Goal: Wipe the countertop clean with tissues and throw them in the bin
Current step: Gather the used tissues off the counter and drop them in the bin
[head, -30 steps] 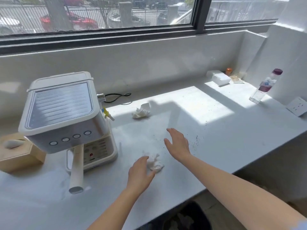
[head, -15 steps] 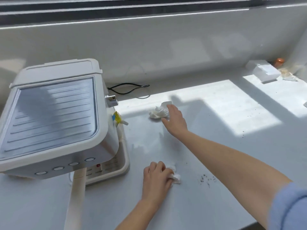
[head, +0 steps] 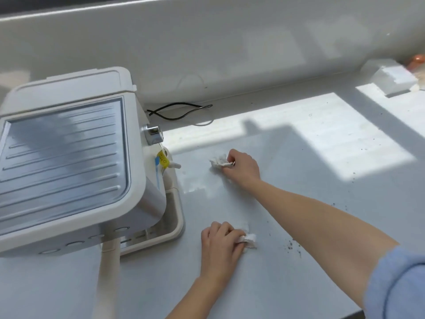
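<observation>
While the right hand (head: 241,168) curls its fingers tight around a crumpled tissue (head: 218,161), that wad sits pressed to the white countertop (head: 287,203) just right of the espresso machine (head: 76,157), poking out past the knuckles. Nearer the edge, the left hand (head: 219,246) is balled over a second crumpled tissue (head: 249,240), pinched under thumb and fingers, flat on the surface. Wet sheen glints between the two hands. Dark crumbs (head: 293,246) lie scattered just right of the left hand's tissue. A black cable (head: 179,110) loops behind the machine by the wall. Far right, a small white box (head: 393,80) rests in the corner, blurred. A blue sleeve (head: 400,282) shows on the right arm.
</observation>
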